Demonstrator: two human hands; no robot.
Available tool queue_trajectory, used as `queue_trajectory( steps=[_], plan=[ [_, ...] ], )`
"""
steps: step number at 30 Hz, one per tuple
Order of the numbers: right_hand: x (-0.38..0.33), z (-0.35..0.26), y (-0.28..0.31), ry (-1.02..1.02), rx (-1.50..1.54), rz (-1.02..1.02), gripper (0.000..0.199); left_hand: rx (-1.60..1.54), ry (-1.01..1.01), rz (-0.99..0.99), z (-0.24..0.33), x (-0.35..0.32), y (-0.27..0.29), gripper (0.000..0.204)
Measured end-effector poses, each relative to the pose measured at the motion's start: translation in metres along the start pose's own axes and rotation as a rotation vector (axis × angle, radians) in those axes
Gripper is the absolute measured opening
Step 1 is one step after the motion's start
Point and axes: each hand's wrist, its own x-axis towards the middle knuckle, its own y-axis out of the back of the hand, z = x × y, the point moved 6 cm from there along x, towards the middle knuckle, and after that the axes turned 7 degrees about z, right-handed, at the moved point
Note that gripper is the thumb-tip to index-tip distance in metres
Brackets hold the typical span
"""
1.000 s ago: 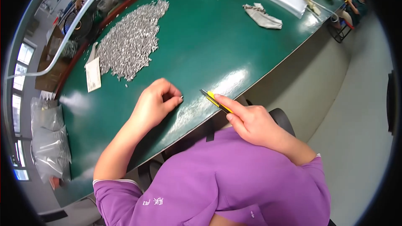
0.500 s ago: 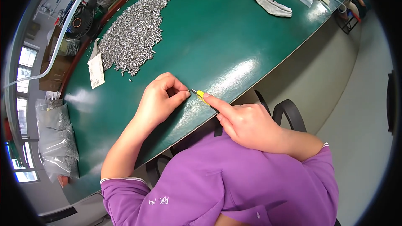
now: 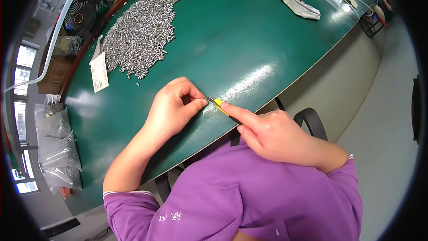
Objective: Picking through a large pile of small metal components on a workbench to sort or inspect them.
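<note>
My left hand (image 3: 174, 106) is over the green tabletop near its front edge, thumb and forefinger pinched together. Whatever sits between those fingertips is too small and covered to make out. In my right hand (image 3: 278, 131) is a yellow and black utility knife (image 3: 219, 103), the forefinger stretched along its body. Its dark tip points up and left and meets the left fingertips. Beyond my left hand lies a wide heap of small silvery metal pins (image 3: 140, 31), with one loose pin (image 3: 138, 84) at its near side.
A white paper tag (image 3: 99, 73) lies against the heap. Clear bags of small metal parts (image 3: 58, 151) stand at the left edge. A grey cloth (image 3: 299, 7) rests at the far right. Behind the table's raised rim is a black fan (image 3: 80, 17); a black chair (image 3: 311, 122) stands beside me.
Both hands and the knife have shifted slightly right in the picture, still meeting at the fingertips. The view has turned a little, so the heap and cloth sit slightly higher.
</note>
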Motion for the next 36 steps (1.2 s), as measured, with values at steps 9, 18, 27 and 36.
queue_trajectory(
  steps=[9,18,27,36],
  plan=[
    [0.006,-0.008,0.008,-0.003,-0.102,-0.066,0.05,-0.017,-0.027,-0.004,-0.001,0.001,0.002,0.01],
    [0.042,0.014,0.065,-0.064,-0.423,0.29,0.052,-0.512,0.14,0.026,-0.032,-0.011,0.032,0.013],
    [0.114,0.057,0.059,0.105,-0.777,0.414,0.042,-0.821,0.212,0.077,-0.066,-0.008,0.048,0.011],
    [0.208,-0.011,0.001,0.415,-0.384,0.37,0.024,-0.954,0.003,0.192,-0.087,0.001,0.06,0.013]
  ],
)
